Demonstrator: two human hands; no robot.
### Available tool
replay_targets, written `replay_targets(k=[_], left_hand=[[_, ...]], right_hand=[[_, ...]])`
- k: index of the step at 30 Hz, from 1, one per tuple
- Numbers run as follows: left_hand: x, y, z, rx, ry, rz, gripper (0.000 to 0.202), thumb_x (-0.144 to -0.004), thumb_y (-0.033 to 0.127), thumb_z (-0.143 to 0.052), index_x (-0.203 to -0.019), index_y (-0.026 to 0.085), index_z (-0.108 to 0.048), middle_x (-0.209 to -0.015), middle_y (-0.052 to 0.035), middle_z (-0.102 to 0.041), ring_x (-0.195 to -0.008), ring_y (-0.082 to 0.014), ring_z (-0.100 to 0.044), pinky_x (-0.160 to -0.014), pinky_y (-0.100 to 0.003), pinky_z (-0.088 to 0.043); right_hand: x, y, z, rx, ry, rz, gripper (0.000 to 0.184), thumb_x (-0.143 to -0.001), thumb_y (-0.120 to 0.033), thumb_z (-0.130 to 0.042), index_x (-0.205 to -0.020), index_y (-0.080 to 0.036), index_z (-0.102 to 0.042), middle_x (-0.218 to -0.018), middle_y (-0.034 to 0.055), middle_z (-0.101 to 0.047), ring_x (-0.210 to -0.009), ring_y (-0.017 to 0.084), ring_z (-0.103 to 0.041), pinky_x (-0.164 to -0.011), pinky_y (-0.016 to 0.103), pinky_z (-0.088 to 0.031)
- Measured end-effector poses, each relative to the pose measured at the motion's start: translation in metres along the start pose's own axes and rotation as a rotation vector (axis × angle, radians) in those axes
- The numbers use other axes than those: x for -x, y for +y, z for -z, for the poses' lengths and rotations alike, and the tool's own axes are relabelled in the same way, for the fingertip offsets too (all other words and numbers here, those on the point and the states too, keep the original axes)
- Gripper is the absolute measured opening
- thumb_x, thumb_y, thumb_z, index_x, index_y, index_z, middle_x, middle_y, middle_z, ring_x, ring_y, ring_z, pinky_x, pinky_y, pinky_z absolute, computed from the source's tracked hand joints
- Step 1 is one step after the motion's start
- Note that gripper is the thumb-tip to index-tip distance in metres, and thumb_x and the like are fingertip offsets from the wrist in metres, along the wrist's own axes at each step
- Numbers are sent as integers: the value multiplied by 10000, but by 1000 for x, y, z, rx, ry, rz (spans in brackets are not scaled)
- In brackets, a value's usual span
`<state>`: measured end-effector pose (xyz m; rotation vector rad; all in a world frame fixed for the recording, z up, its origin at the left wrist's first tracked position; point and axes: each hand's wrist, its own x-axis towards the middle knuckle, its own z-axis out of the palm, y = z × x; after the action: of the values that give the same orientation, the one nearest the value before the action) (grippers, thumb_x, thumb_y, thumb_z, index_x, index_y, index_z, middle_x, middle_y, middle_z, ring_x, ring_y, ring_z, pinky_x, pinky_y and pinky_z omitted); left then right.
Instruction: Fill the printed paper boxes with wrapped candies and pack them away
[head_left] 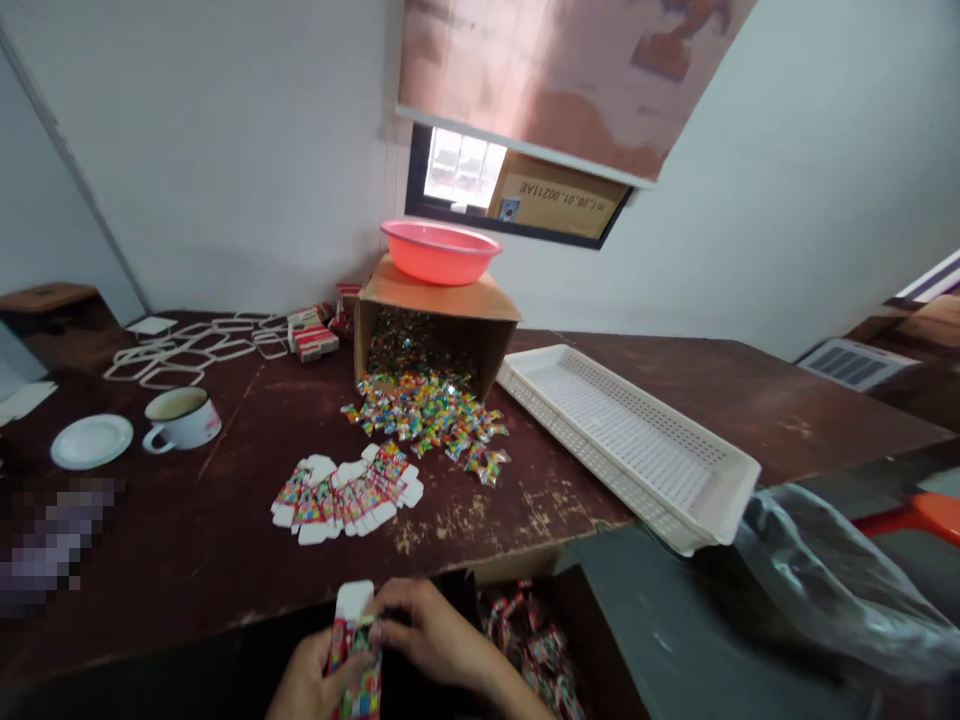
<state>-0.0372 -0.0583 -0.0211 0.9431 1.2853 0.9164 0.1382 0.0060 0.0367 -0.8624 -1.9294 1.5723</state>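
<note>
Low at the front of the table, my left hand (311, 675) wraps around a small printed carton (355, 602) with its white end flap standing up. At the carton's upper edge, my right hand (427, 632) is closed with bent fingers touching it; whether anything else is pinched there is hidden. Just beyond, flat printed cartons (345, 500) lie fanned out on the table. Behind them, a heap of wrapped candies (431, 415) spills from a cardboard box (491, 350) lying on its side.
A pink basin (442, 255) rests on the cardboard box. To the right lies a white perforated tray (637, 430). Below the table edge is an open box of wrapped pieces (536, 645). On the left are an enamel mug (184, 420), a white lid (92, 442) and white frames (172, 375).
</note>
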Motion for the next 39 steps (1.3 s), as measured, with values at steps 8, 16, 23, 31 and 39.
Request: replay_targets(k=[8, 16, 23, 31, 39], left_hand=[[43, 13, 2, -27, 123, -115, 594, -815, 406, -636, -1305, 227, -350, -939, -31, -745, -733, -196, -689, -664, -297, -546], [64, 6, 9, -225, -46, -138, 474, -832, 325, -641, -1229, 219, -404, -931, -34, -747, -844, -214, -695, -797, -305, -487], [71, 2, 15, -382, -112, -105, 193, -835, 379, -612, -949, 224, -597, -689, 35, -667, -641, -174, -618, -641, -251, -441], [75, 5, 21, 209, -29, 265, 582, -774, 323, -663, -1319, 197, -502, -927, -53, -735, -841, -233, -672, -753, -324, -499], [73, -5, 30, 459, -250, 370, 380, -779, 279, -625, -1129, 140, -678, -1101, -128, -718, -1039, -292, -637, -913, -404, -459]], right_hand=[[31, 17, -43, -601, 161, -320, 381, -823, -536, -615, -906, -168, -558, -586, -50, -544, -464, 62, -453, -439, 162, -348], [52, 31, -43, -985, -64, -584, 406, -675, -428, -802, -892, -134, -626, -678, -14, -600, -590, 77, -571, -485, 164, -459], [44, 38, -47, -782, -103, -568, 387, -569, -337, -853, -827, -115, -670, -698, -23, -639, -523, 54, -564, -546, 201, -510], [41, 14, -65, -252, -86, -186, 249, -817, -361, -681, -966, -168, -732, -884, 30, -683, -780, 126, -631, -749, 263, -497], [42, 14, -76, -116, 3, -146, 241, -830, -378, -677, -941, -183, -765, -920, 51, -717, -807, 146, -646, -752, 254, -496]])
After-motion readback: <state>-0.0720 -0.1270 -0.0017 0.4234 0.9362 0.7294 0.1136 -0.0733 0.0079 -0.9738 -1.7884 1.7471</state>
